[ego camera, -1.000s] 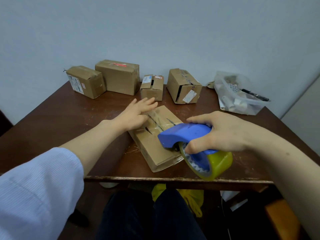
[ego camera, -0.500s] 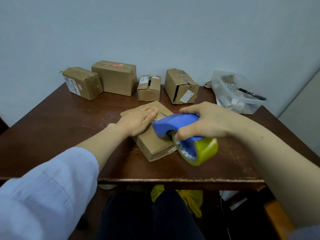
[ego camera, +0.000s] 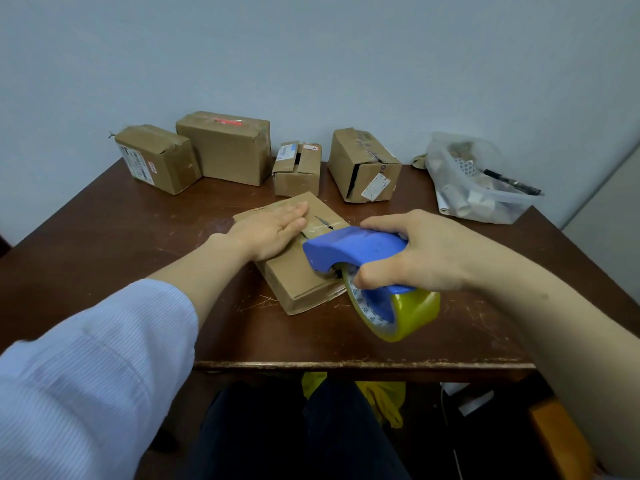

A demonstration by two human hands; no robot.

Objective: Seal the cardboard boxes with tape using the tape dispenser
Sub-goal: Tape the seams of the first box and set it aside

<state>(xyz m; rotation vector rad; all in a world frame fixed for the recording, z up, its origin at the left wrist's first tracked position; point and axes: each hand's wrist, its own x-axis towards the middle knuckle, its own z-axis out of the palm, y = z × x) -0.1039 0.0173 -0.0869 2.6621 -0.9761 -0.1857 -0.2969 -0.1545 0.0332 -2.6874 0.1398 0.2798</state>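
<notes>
Table (ego camera: 104,244), dark brown wood, scratched top. Row of four brown cardboard boxes (ego camera: 228,147) stands behind the flat brown cardboard box (ego camera: 298,282), which lies mid-table with its seam running away from the viewer. Clear plastic tub (ego camera: 485,199) of odds and ends sits behind and right of the flat box.

Left hand (ego camera: 273,226): fingers straight and together, palm pressed flat on the flat box's top, left half. Right hand (ego camera: 426,251): fingers and thumb curled round the blue plastic tape dispenser (ego camera: 349,244), nose down on the flat box's top near its right edge. Yellowish tape roll (ego camera: 412,313) hangs just right of the flat box's front corner. Black marker (ego camera: 512,181) lies across the tub rim.
</notes>
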